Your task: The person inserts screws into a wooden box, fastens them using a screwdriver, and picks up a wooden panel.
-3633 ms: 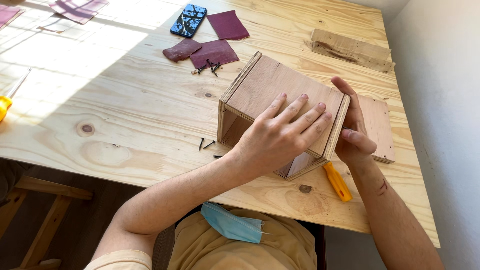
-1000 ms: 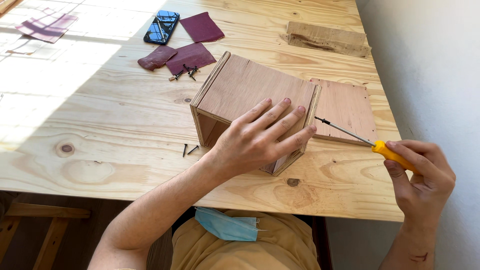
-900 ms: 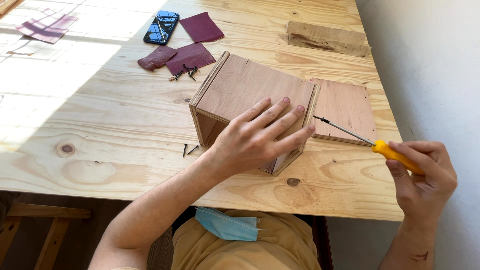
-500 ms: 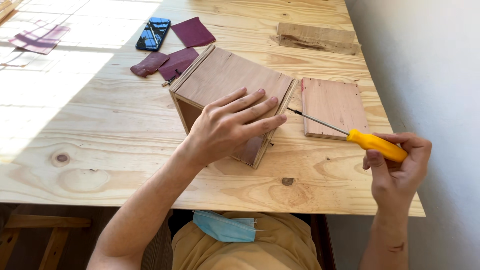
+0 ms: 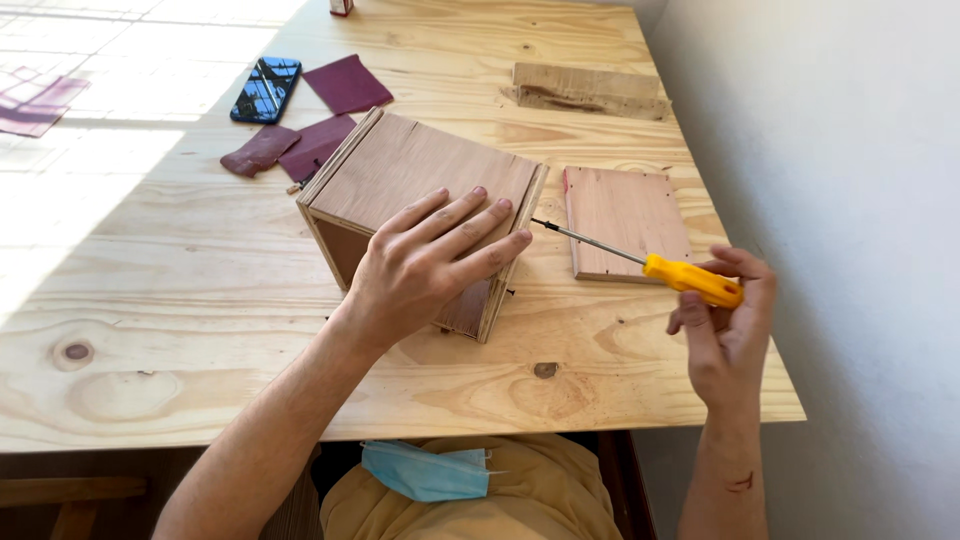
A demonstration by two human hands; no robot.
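Screwdriver point(image 5: 640, 258): long axis runs across the table from lower right to upper left, slightly rising away from the handle. Thin metal shaft, dark tip pointing at the right-hand edge of the plywood box point(image 5: 415, 215), tip just beside that edge; contact cannot be told. Handle bright yellow, stubby, sits in the right hand point(image 5: 728, 325). Tool is held above the pine table point(image 5: 200, 330), over the near right part of it, crossing the lower left corner of a loose plywood panel point(image 5: 625, 222) that lies flat just right of the box.

Right hand: fingers curled around the yellow handle, thumb alongside, wrist raised off the table near its right edge.

Left hand point(image 5: 425, 268): laid flat on the sloping top face of the box, fingers spread and extended, pressing on it rather than clasping.

Box: reddish-brown plywood faces, pale layered edges, open on the near left side, dark inside. Set askew to the table edge.

Around: dark maroon sandpaper sheets point(image 5: 315, 140) beyond the box to the left, a smartphone point(image 5: 266, 89) with a dark screen beside them, a rough wood offcut point(image 5: 588, 90) at the far right. A blue face mask point(image 5: 425, 470) hangs below the table edge, over a mustard-yellow garment.
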